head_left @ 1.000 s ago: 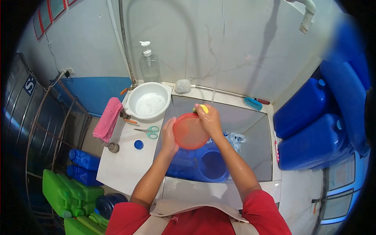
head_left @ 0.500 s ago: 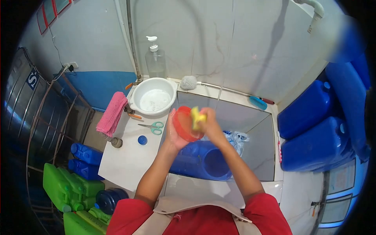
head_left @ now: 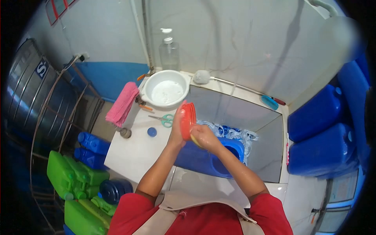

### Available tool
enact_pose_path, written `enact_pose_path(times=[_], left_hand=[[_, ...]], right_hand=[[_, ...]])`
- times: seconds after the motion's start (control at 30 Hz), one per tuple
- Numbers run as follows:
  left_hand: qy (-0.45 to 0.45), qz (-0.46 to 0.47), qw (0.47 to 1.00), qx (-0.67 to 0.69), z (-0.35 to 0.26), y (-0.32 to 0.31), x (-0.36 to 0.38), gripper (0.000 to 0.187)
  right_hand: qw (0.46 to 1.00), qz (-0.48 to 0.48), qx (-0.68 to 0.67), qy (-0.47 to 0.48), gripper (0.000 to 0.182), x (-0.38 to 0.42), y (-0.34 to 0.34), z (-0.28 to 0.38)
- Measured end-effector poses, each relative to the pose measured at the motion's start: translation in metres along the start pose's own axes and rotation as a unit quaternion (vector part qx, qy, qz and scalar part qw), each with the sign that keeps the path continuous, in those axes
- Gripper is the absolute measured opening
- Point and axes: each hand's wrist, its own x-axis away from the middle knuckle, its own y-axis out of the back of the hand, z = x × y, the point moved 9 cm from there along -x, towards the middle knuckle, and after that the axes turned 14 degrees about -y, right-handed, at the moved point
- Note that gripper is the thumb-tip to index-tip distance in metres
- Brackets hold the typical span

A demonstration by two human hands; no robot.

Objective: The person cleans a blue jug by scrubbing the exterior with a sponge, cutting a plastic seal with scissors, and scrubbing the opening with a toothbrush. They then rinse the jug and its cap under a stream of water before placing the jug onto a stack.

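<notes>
My left hand grips a red round plastic lid or shallow bowl, tipped nearly on edge. Closed around a yellow sponge, my right hand presses against the lower right side of the red piece. Most of the sponge is hidden by my fingers. Both hands are above a grey tiled sink. Below them a blue translucent plastic jug lies on its side, opening to the right. Crumpled white and blue plastic pieces lie behind it.
On the left counter are a white basin, green-handled scissors, a blue cap and a pink towel over a tap. A pump bottle and long-handled brush stand behind. Blue jerrycans line the right side.
The red piece has turned from face-up to edge-on. My right hand has moved down with the sponge, from above the piece to its lower side. The view has shifted slightly.
</notes>
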Motion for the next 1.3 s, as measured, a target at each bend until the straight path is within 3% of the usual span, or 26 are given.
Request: enact_pose_path(times=[0.03, 0.07, 0.1, 0.13, 0.17, 0.23, 0.3, 0.33, 0.37, 0.4, 0.43, 0.47, 0.57, 0.63, 0.77, 0.8, 0.87, 0.93, 0.97, 1.0, 1.03, 1.07, 1.13, 1.2, 1.27, 1.3], left_hand=[[-0.005, -0.012, 1.0, -0.005, -0.005, 0.013, 0.003, 0.052], [-0.089, 0.038, 0.977, -0.188, -0.027, 0.023, 0.003, 0.056], [-0.166, 0.087, 0.912, -0.365, -0.047, 0.03, 0.003, 0.061], [-0.258, 0.1, 0.829, -0.486, -0.07, 0.043, 0.005, 0.067], [-0.263, 0.098, 0.826, -0.488, -0.084, 0.055, 0.011, 0.067], [-0.193, 0.075, 0.619, -0.758, -0.103, 0.079, 0.028, 0.069], [-0.163, 0.065, 0.581, -0.794, -0.113, 0.098, 0.039, 0.07], [-0.128, 0.055, 0.545, -0.827, -0.114, 0.108, 0.043, 0.071], [-0.129, 0.055, 0.544, -0.827, -0.116, 0.112, 0.047, 0.071], [-0.106, 0.045, 0.519, -0.847, -0.117, 0.118, 0.05, 0.072], [-0.083, 0.034, 0.493, -0.865, -0.118, 0.126, 0.052, 0.073], [-0.093, 0.043, 0.489, -0.866, -0.118, 0.128, 0.054, 0.072], [-0.083, 0.05, 0.443, -0.891, -0.109, 0.135, 0.051, 0.07], [-0.098, 0.067, 0.42, -0.9, -0.104, 0.124, 0.041, 0.067], [-0.11, 0.196, 0.451, -0.864, -0.073, 0.107, 0.015, 0.048], [-0.081, 0.202, 0.454, -0.864, -0.066, 0.116, 0.007, 0.04], [-0.057, 0.209, 0.458, -0.862, -0.063, 0.111, -0.007, 0.033], [-0.076, 0.031, 0.804, -0.59, -0.082, 0.105, -0.015, 0.025], [-0.071, 0.031, 0.805, -0.588, -0.074, 0.097, -0.022, 0.025], [0.002, -0.046, 0.924, -0.379, -0.051, 0.102, -0.027, 0.025], [0.076, -0.12, 0.979, -0.143, -0.023, 0.097, -0.022, 0.026], [0.082, -0.117, 0.98, -0.141, -0.013, 0.081, -0.013, 0.026], [-0.02, -0.043, 0.998, -0.052, -0.019, 0.033, -0.007, 0.025], [0.039, 0.009, 0.998, -0.049, -0.004, 0.034, -0.004, 0.032], [0.089, 0.057, 0.993, -0.046, 0.009, 0.02, 0.004, 0.039], [0.089, 0.01, 0.994, -0.067, 0.007, 0.015, 0.011, 0.036]], right_hand=[[0.994, 0.045, -0.081, -0.05, 0.023, -0.006, -0.009, -0.008], [0.978, 0.087, -0.16, -0.099, 0.025, -0.014, -0.018, -0.015], [0.978, 0.097, -0.159, -0.096, 0.025, -0.024, -0.018, -0.016], [0.933, 0.117, -0.307, -0.145, 0.026, -0.039, -0.012, -0.028], [0.865, 0.131, -0.446, -0.189, 0.028, -0.054, -0.007, -0.034], [0.846, 0.094, -0.506, -0.143, 0.031, -0.091, 0.022, -0.012], [0.902, 0.039, -0.425, -0.062, 0.037, -0.135, 0.027, 0.014], [0.974, -0.03, -0.223, -0.033, 0.041, -0.158, 0.026, 0.027], [0.995, -0.097, -0.01, -0.003, 0.046, -0.179, 0.021, 0.04], [0.995, -0.096, -0.01, -0.002, 0.046, -0.2, 0.011, 0.041], [0.967, -0.148, 0.199, 0.065, 0.051, -0.216, -0.002, 0.055], [0.888, -0.192, 0.397, 0.128, 0.057, -0.227, -0.02, 0.063], [0.836, -0.167, 0.523, 0.028, 0.056, -0.247, -0.049, 0.029], [0.859, -0.092, 0.502, -0.036, 0.053, -0.262, -0.06, 0.025], [0.896, -0.099, 0.432, 0.022, 0.044, -0.262, -0.055, 0.028], [0.959, -0.061, 0.277, 0.004, 0.04, -0.25, -0.042, 0.039], [0.999, -0.045, 0.008, -0.022, 0.036, -0.232, -0.013, 0.048], [0.996, -0.032, -0.084, 0.015, 0.031, -0.197, 0.0, 0.048], [0.979, -0.116, -0.016, 0.165, 0.029, -0.155, 0.001, 0.067], [0.929, -0.196, 0.054, 0.309, 0.027, -0.104, -0.005, 0.084], [0.93, -0.198, 0.057, 0.305, 0.027, -0.079, -0.01, 0.085], [0.909, -0.194, 0.13, 0.346, 0.024, -0.049, -0.022, 0.094], [0.88, -0.2, 0.205, 0.379, 0.022, -0.028, -0.024, 0.095], [0.924, -0.242, 0.132, 0.266, 0.024, -0.035, 0.008, 0.07], [0.904, -0.243, 0.188, 0.298, 0.021, -0.025, 0.0, 0.068], [0.882, -0.238, 0.239, 0.328, 0.019, -0.015, -0.009, 0.072]])
